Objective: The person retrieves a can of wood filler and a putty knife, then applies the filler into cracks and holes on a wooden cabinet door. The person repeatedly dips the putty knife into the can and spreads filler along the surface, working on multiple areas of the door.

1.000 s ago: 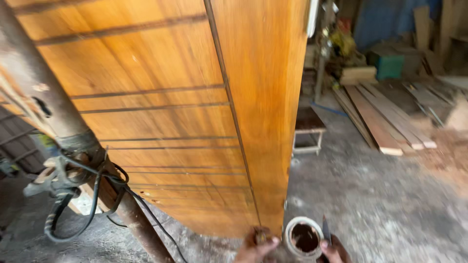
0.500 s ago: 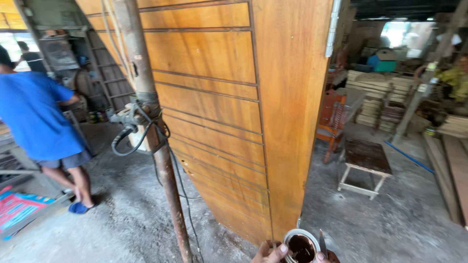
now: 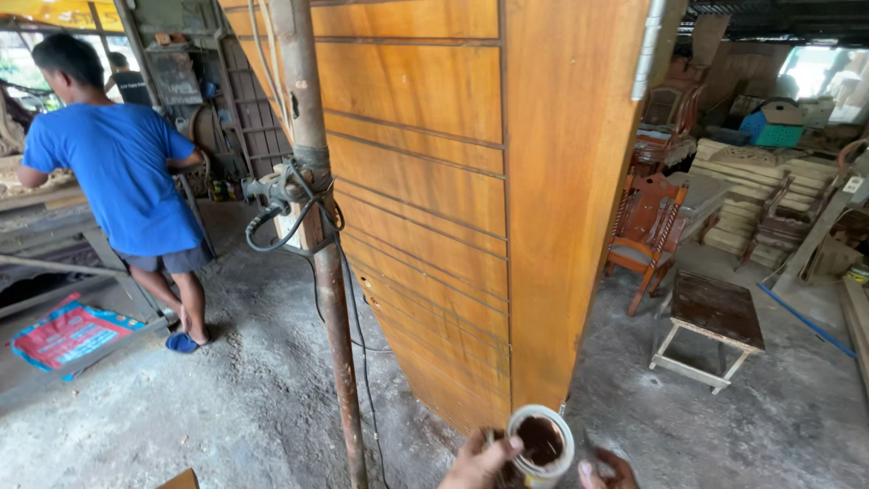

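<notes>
At the far left a person in a blue shirt point(image 3: 118, 177) is standing with back turned on the gritty grey concrete floor point(image 3: 226, 398), beside a flat red and blue printed sack point(image 3: 68, 333). Further right, a rusty round steel post point(image 3: 328, 272) is rising out of the floor, with a grey power tool point(image 3: 276, 188) and its black cable point(image 3: 281, 231) hanging looped around it. Behind the post a tall wooden door point(image 3: 434, 181) is standing upright, its honey-coloured panels crossed by dark horizontal grooves and its surface looking glossy. At the bottom edge the left hand point(image 3: 478, 462) is wrapping its grip around a small round tin point(image 3: 539, 442) with a pale rim and dark reddish-brown liquid inside; the tin is sitting low, just in front of the door's bottom corner. The right hand point(image 3: 608, 471) is showing only its stained fingertips just beside the tin, and whether its grip is pinching anything cannot be told. To the right a carved reddish wooden chair point(image 3: 647, 226) and a low stool point(image 3: 711, 328) with a dark square top and pale legs are standing near stacked planks point(image 3: 751, 190).
</notes>
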